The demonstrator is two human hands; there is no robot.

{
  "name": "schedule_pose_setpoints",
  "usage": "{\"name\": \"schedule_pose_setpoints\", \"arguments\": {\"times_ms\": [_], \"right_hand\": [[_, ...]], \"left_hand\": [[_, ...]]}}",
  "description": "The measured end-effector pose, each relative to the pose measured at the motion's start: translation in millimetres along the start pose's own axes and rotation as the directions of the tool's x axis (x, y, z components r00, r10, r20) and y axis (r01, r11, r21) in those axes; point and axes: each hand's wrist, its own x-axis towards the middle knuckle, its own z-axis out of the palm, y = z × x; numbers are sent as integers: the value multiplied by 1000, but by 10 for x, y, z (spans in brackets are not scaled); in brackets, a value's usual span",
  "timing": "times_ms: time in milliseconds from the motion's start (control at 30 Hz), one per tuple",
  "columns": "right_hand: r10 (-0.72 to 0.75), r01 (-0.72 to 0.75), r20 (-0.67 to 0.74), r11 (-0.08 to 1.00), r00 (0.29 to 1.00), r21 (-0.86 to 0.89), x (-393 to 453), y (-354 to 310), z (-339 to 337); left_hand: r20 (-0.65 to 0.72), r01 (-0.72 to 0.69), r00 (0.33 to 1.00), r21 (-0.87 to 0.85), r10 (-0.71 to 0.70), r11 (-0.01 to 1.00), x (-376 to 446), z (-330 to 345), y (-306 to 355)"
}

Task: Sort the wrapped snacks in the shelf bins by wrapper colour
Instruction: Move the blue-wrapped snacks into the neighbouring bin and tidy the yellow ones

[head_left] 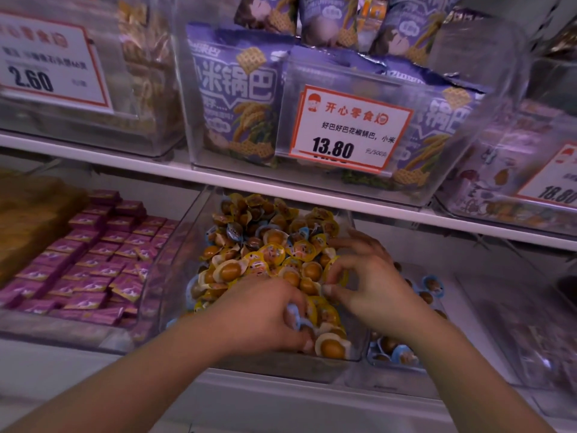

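Two hands were in the centre bin (175,276) on the lower shelf, working a heap of mostly yellow-wrapped snacks (274,254) with a few blue-wrapped ones mixed in toward the back and left edge. Your left hand (268,317) sat low at the front of the heap, fingers (299,335) curled and clamped on a blue-wrapped snack (293,314); how many pieces it held could not be told. Your right hand (371,276) hovered over the right side of the heap, thumb and forefinger drawn together in a pinch at a yellow wrapper, though whether they had closed on it was not clear. The neighbouring bin (449,307) to the right held the blue-wrapped snacks (432,285) already separated. Risks noted, as judgement: the wrappers looked slick and loosely piled, so lifting your left hand could drag yellow pieces over the front wall, which the heap stood close to. A multi-piece grab could carry a yellow one across unnoticed. Blue pieces buried under the heap would likely be missed unless you raked deeper. The pink packets (93,264) in the left bin lay apart and unaffected.
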Motion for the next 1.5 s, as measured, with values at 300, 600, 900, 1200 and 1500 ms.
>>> {"name": "schedule_pose_setpoints", "arguments": {"times_ms": [300,600,900,1200,1500], "right_hand": [[227,110,-399,739,888,665,-197,-433,142],[-57,245,-424,881,904,404,-192,-557,290],[32,113,-451,951,892,289,-166,-384,176],[-87,133,123,890,989,-437,163,-389,415],[-65,25,-282,989,957,-143,537,-389,96]], "left_hand": [[159,150,882,-987,-444,-54,65,-122,103],[292,115,852,-914,-434,-389,153,-80,143],[-190,-46,794,-966,-577,255,203,-43,-102],[-419,146,883,-180,-210,973,92,-87,-453],[-373,18,807,-759,-457,651,10,-233,-452]]}}
